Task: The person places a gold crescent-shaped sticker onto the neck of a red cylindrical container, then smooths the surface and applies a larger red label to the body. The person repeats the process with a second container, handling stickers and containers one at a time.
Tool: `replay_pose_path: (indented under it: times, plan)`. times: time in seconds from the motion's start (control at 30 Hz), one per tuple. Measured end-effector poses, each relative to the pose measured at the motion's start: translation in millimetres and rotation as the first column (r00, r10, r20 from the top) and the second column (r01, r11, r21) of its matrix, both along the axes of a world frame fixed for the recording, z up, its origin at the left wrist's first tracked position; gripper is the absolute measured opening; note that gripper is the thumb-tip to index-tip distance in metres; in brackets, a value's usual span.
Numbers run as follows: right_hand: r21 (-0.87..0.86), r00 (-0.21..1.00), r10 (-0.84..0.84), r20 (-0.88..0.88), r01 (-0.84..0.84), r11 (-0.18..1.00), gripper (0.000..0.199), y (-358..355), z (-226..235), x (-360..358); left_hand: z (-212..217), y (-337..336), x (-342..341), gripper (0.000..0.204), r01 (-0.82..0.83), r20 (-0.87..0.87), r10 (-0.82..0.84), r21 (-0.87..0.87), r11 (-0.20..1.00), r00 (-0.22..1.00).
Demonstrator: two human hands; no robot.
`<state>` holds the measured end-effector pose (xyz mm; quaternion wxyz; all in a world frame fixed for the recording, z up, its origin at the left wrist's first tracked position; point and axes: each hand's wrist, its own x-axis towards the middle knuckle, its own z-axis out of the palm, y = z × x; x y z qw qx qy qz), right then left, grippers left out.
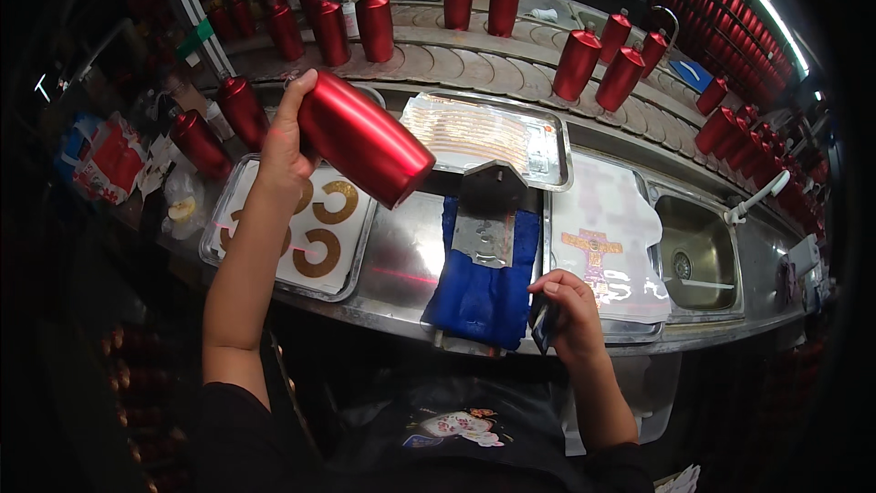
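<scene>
- My left hand is raised above the worktop, fingers and thumb wrapped around the neck end of a red metal bottle.
- The red metal bottle lies tilted in that grasp, its flat base pointing right and down, and it hangs in the air above the gap between two trays.
- Below my left hand sits a steel tray holding a white sheet with gold ring-shaped decals; the bottle is clear of it.
- My right hand rests at the near edge of the worktop, fingers curled around a small dark object whose kind I cannot tell.
- Just left of my right hand a blue padded cradle lies on the worktop, with a grey metal plate standing on its far end.
- Beyond the cradle, a second steel tray carries a sheet of pale printed strips.
- To the right of the cradle lies a white decal sheet bearing a gold cross-shaped motif, and beside it a small steel sink with a white tap.
- Many more red bottles stand upright on the raised shelf behind and along both sides.
</scene>
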<state>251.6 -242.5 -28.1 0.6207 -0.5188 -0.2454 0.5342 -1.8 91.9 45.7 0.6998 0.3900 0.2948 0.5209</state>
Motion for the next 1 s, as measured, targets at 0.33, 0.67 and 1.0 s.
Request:
replay_pose_path:
  times: [0.33,0.67,1.0]
  plan:
    - [0.092,0.987,-0.052,0.149,0.039,0.995,0.019,8,-13,36,46,24,126,0.058,-0.227,-0.092,0.499,0.809,0.542,0.862]
    - [-0.045,0.921,-0.290,0.259,0.311,0.949,0.016,-10,-58,75,-25,173,355,0.075,-0.044,-0.408,0.690,0.842,0.537,0.598]
    - [-0.064,0.887,-0.389,0.248,0.415,0.907,0.022,5,-85,92,-9,205,347,0.073,-0.085,-0.143,0.649,0.948,0.307,0.747]
